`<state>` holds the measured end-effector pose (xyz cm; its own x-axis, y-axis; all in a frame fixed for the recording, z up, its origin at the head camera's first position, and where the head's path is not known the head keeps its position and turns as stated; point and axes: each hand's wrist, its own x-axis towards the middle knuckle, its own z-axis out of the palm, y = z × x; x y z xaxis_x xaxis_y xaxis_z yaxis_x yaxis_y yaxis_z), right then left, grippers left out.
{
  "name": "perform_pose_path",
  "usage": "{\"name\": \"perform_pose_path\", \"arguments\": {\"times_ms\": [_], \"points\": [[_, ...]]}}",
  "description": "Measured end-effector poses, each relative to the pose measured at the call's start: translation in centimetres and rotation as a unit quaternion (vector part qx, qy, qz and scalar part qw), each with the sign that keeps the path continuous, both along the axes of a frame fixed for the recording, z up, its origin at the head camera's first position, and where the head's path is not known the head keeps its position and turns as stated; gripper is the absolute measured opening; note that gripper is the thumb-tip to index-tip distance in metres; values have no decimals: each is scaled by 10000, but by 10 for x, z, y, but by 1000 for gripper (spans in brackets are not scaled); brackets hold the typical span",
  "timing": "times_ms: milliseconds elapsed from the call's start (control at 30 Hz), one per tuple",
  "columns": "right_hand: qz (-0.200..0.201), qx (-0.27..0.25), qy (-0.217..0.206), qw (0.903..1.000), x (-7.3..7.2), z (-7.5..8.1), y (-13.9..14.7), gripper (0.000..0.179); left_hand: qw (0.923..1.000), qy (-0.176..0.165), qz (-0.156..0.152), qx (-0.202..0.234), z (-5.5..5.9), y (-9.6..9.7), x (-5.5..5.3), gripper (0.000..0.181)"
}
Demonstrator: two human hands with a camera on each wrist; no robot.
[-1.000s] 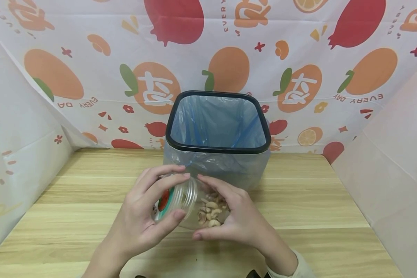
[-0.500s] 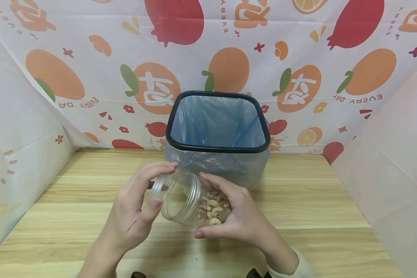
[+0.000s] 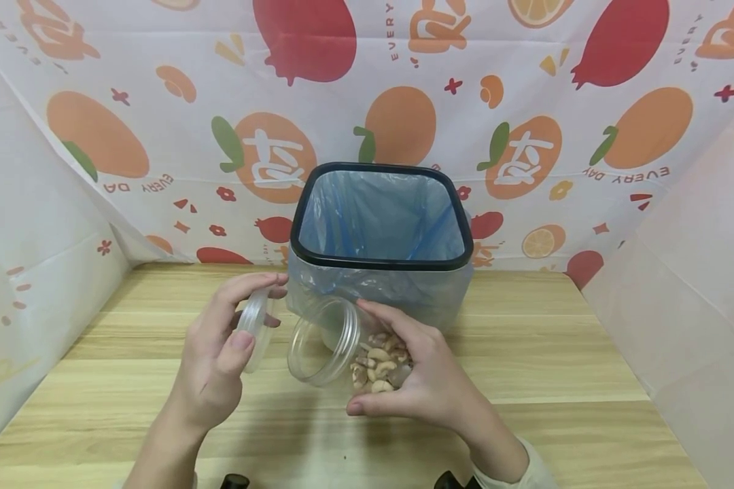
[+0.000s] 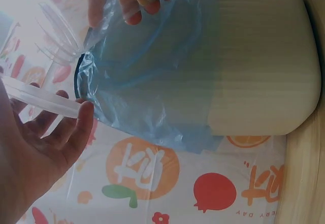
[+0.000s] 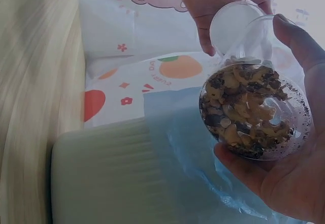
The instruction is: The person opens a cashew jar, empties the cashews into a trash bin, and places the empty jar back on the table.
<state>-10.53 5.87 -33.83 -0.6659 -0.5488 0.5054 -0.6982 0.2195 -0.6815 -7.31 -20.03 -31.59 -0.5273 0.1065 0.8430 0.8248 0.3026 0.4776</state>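
Right hand [image 3: 425,387] wraps the open jar [image 3: 342,350], center frame, tipped sideways w/ nuts [image 3: 376,367]; left hand [image 3: 217,363] pinches lid [image 3: 252,329]. Imo more tilt = spill on table [image 3: 556,380].

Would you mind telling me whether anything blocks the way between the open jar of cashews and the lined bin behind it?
Nothing visible does. The clear plastic jar in the right hand is uncapped; its lid sits aside in the left hand. The blue-lined bin stands open.

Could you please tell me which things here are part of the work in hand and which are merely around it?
In hand: clear jar of cashews, right hand; clear lid, left hand.
Around: lined bin, wooden table, fruit-print cloth.
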Motion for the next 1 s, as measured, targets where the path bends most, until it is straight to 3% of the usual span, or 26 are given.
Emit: {"name": "perform_pose_path", "arguments": {"times_ms": [300, 400, 500, 633, 800, 1000], "points": [[20, -239, 66, 9997, -1, 2, 3, 102, 9932, 206, 842, -783, 8, -12, 1, 48], [17, -341, 16, 9994, -2, 2, 4, 103, 9828, 347, 1328, -1232, 8, -20, 0, 53], [10, -406, -4, 9992, -2, 2, 5, 104, 9652, 330, 1912, -1756, 6, -29, -3, 59], [12, -440, -45, 9990, -2, 2, 6, 104, 9468, -77, 2240, -2311, 1, -39, -5, 54], [31, -463, -70, 9989, -3, 3, 6, 103, 9283, -731, 2283, -2842, -5, -46, -7, 55], [10, -469, -131, 9988, -4, 4, 7, 103, 9126, -1252, 2352, -3101, -10, -49, -10, 52]]}}
